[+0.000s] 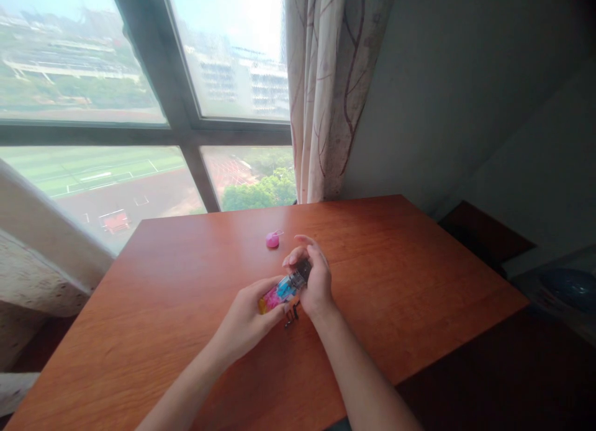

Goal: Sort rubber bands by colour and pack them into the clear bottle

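Observation:
My left hand point(251, 310) is wrapped round the body of a small clear container point(285, 287) with blue, pink and yellow things inside. The container is tilted, its dark end up and to the right. My right hand point(316, 279) curls round that dark end, with one finger sticking out. Whether the dark end is a lid or dark contents, I cannot tell. Below the container, small black pieces point(291, 316) lie on the table between my hands. A pink rounded object point(272, 240) with a thin loop or string rests beyond my hands.
The brown wooden table point(186, 282) reaches to the window point(186, 136) at the back. A patterned curtain point(321, 95) hangs at the far edge, and another curtain point(41, 263) is at the left. A dark area borders the table's right front edge.

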Available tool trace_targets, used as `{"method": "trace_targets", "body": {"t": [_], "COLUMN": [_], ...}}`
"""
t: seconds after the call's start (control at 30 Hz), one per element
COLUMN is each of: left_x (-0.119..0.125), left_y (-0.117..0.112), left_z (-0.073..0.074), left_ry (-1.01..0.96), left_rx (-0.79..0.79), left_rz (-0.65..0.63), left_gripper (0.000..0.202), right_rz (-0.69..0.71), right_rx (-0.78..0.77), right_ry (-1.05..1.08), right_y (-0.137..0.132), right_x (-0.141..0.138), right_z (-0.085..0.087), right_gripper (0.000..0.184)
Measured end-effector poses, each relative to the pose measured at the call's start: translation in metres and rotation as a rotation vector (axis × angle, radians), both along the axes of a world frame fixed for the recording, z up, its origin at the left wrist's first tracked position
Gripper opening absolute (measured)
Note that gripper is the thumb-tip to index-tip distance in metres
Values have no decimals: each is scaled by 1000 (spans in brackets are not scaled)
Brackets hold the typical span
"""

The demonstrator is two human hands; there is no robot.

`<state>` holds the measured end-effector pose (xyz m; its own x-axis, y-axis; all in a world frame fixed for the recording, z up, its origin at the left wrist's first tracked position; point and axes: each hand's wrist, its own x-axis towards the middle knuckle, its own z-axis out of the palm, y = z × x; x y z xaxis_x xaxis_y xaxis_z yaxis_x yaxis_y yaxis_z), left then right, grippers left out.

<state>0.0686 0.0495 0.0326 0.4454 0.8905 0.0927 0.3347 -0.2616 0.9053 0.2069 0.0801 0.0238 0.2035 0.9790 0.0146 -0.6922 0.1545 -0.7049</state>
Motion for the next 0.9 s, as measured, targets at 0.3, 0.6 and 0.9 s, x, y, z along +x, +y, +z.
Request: {"method": "trace_targets", "body": {"t": [0.3,0.6,0.9], "left_x": [0,0,-2], "left_y": [1,0,0], "left_z": [-4,-2,6], "left_ry": [-45,-90,-35], "left_rx": [-5,-9,137], "left_rz": [37,56,53], "left_gripper": [35,39,29], "right_rz": [95,175,317], "right_rx": [58,42,50], "right_ry": [156,208,164], "right_y": [-3,-5,-6], "right_x": [3,6,10], "right_z": [1,7,6], "right_gripper": [36,28,24]}}
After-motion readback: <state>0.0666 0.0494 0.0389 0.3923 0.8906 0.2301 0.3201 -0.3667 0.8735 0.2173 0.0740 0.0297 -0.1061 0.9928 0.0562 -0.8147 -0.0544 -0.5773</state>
